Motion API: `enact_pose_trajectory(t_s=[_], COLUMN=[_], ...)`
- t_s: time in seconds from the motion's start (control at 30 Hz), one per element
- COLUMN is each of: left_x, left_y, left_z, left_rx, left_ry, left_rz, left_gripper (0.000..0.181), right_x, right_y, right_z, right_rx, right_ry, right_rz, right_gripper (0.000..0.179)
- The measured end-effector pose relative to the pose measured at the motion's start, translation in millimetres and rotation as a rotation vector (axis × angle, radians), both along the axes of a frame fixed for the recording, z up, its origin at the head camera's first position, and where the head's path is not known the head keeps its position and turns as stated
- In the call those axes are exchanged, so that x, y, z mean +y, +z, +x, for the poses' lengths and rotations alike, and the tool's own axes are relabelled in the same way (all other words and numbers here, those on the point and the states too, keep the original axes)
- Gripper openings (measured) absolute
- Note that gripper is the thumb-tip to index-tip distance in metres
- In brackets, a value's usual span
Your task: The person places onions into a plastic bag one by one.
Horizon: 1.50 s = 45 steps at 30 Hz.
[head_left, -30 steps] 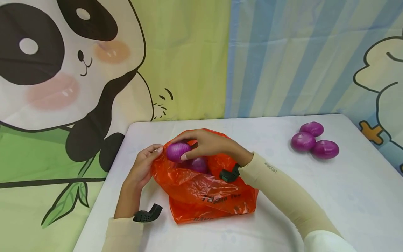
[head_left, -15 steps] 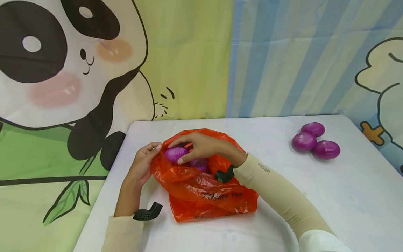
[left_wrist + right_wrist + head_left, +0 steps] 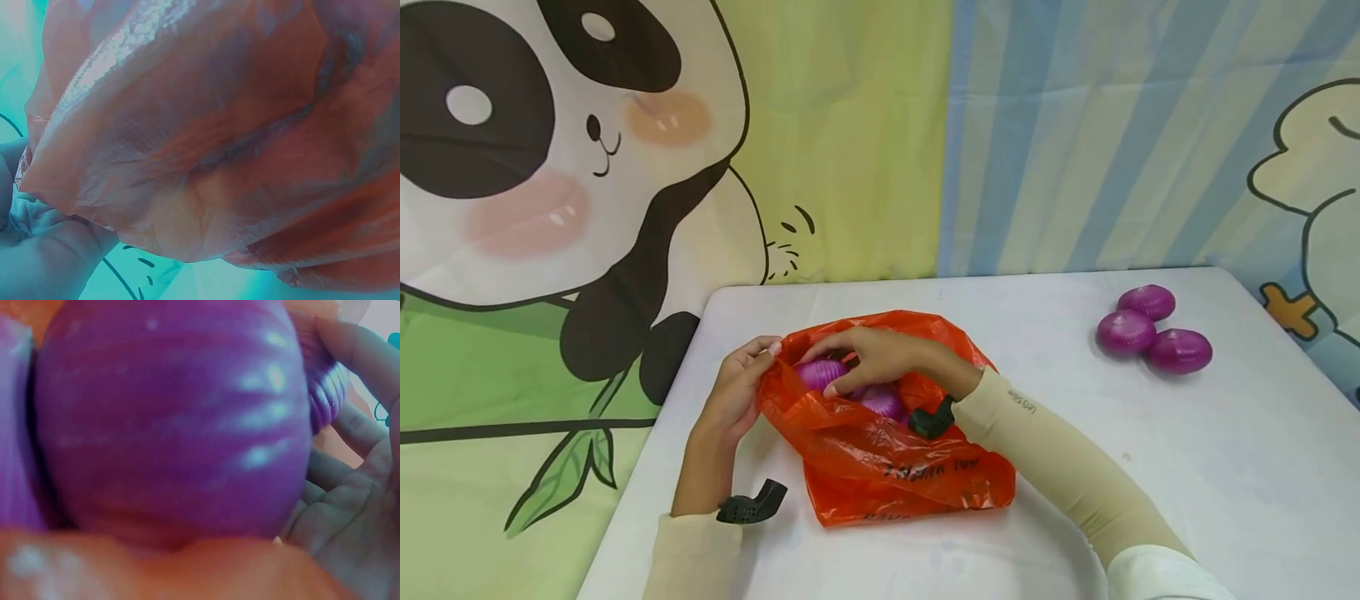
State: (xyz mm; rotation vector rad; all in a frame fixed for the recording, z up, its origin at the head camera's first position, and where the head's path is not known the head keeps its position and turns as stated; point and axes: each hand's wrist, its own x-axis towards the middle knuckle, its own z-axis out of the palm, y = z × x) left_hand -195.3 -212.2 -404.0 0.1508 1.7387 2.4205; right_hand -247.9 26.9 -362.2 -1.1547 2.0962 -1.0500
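Note:
An orange-red plastic bag (image 3: pixel 910 487) with dark print lies on the white table, its mouth spread open. My left hand (image 3: pixel 730 396) pinches the bag's left rim between thumb and fingers; in the left wrist view, the bag film (image 3: pixel 187 137) fills most of the picture. Inside the mouth, my right hand (image 3: pixel 880 358) holds a purple onion (image 3: pixel 822 372), thumb on the near side and fingers over the far side. Another onion (image 3: pixel 882 402) sits beside it in the bag. The right wrist view shows a near onion (image 3: pixel 175 425) covering part of the held one (image 3: pixel 331 394).
Three more purple onions (image 3: pixel 1126 333) stand grouped at the table's back right. Dark camera mounts are strapped to both wrists, the right one (image 3: pixel 932 419) close over the bag. A printed curtain (image 3: pixel 850 167) hangs behind the table's back edge (image 3: pixel 1000 277).
My right hand has lowered the onion from above the bag's rim down into its mouth, against the left side. The left hand keeps its pinch on the rim, nearly still.

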Motion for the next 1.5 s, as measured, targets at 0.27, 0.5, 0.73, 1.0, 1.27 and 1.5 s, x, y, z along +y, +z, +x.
enact_pose_trajectory(t_s=[0.27,0.5,0.73,1.0,1.27,1.5], left_x=[0.7,1.4,2.3,2.1,1.7,0.2], left_y=[1.1,1.1,-0.2,-1.7,-0.6,-1.0], left_z=[0.4,0.8,0.0,-1.3,-1.0,-0.3], left_rx=[-0.015,-0.028,-0.017,-0.014,-0.015,-0.021], left_ry=[0.003,0.014,0.008,0.004,-0.001,0.003], left_rz=[0.008,-0.018,-0.017,0.013,0.028,0.03], left_gripper=[0.009,0.009,0.009,0.008,0.008,0.008], right_x=[8.1,18.2,29.1,42.9,64.3,88.7], right_y=[-0.5,-3.5,-10.2,2.2,13.8,19.0], right_z=[-2.0,-5.1,-7.7,-5.5,-5.4,-2.6], right_rx=[0.038,0.129,0.096,0.139,0.132,0.164], right_ry=[-0.055,-0.098,-0.142,-0.154,-0.16,-0.181], right_rz=[-0.006,0.099,0.086,-0.023,-0.073,-0.16], right_gripper=[0.049,0.049,0.052,0.044,0.04,0.035])
